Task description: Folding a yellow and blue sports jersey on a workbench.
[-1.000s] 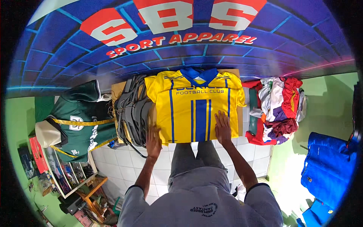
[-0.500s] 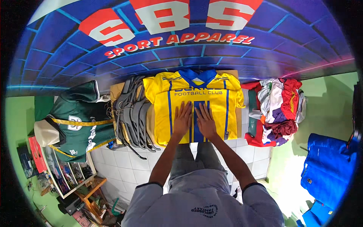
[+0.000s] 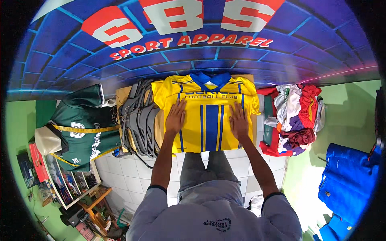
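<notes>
A yellow jersey [image 3: 191, 116] with a blue collar and blue vertical stripes lies spread front side up on a brown board, its collar toward the wall. My left hand [image 3: 176, 116] rests flat on the left side of its chest, fingers stretched toward the collar. On the right side of the chest, my right hand [image 3: 239, 120] lies flat in the same way, close to the blue side stripe. Both hands are open and hold nothing. The fabric between them shows a broad blue band.
Dark grey hangers [image 3: 138, 116] are heaped left of the jersey. Farther left stands a mannequin in a dark green jersey [image 3: 86, 128], with a yellow measuring tape [image 3: 86, 129] across it. Piled clothes [image 3: 295, 120] sit on the right. Blue garments [image 3: 348, 180] hang by the green wall.
My hands have slid apart from the jersey's middle stripe, the left one leftward and the right one rightward, uncovering the central band. They stay flat on the fabric.
</notes>
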The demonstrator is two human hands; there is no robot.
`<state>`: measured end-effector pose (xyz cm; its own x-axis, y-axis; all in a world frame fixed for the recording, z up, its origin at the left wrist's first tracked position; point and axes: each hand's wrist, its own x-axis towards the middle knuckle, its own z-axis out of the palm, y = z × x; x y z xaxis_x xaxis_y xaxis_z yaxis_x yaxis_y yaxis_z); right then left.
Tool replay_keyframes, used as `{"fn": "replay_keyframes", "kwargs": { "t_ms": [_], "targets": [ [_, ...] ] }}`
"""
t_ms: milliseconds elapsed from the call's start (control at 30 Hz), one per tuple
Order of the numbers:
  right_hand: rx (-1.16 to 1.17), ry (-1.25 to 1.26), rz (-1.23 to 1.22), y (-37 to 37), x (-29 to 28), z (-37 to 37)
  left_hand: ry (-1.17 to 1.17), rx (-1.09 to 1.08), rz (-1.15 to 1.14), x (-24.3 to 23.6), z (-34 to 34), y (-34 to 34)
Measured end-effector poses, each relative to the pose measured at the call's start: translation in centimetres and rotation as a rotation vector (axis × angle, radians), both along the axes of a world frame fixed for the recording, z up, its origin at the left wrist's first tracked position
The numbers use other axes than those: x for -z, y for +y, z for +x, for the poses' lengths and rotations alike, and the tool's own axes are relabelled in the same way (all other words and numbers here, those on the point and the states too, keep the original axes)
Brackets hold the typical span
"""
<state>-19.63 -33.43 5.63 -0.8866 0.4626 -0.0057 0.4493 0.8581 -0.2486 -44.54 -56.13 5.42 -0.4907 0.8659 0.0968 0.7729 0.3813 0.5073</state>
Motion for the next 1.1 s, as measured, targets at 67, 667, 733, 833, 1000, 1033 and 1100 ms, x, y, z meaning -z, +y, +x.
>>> {"fn": "replay_keyframes", "kwargs": {
  "t_ms": [67,667,733,833,1000,1033,1100],
  "targets": [
    [0.033,0.076,-0.055,0.6,0.4,1.3,-0.044,-0.032,0.066,0.2,-0.3,-0.7],
    [-0.064,-0.021,-0.071,-5.8,-0.4,6.5,0.064,-0.117,-0.174,0.3,10.0,-8.0],
    [-0.058,-0.029,-0.083,-4.8,-0.6,7.0,0.063,-0.117,-0.192,0.1,9.3,-8.3],
    [-0.031,-0.065,-0.117,-3.4,-0.8,8.2,0.051,-0.109,-0.242,-0.1,8.5,-8.6],
    [-0.013,-0.040,-0.124,-1.4,-0.9,9.9,0.079,-0.114,-0.276,0.3,6.7,-10.8],
    [-0.015,-0.038,-0.123,-1.2,-0.7,10.2,0.081,-0.115,-0.275,0.5,6.8,-10.9],
    [0.126,0.026,-0.113,-0.9,0.0,10.5,0.087,-0.181,-0.194,0.8,7.0,-10.9]
  ]
}}
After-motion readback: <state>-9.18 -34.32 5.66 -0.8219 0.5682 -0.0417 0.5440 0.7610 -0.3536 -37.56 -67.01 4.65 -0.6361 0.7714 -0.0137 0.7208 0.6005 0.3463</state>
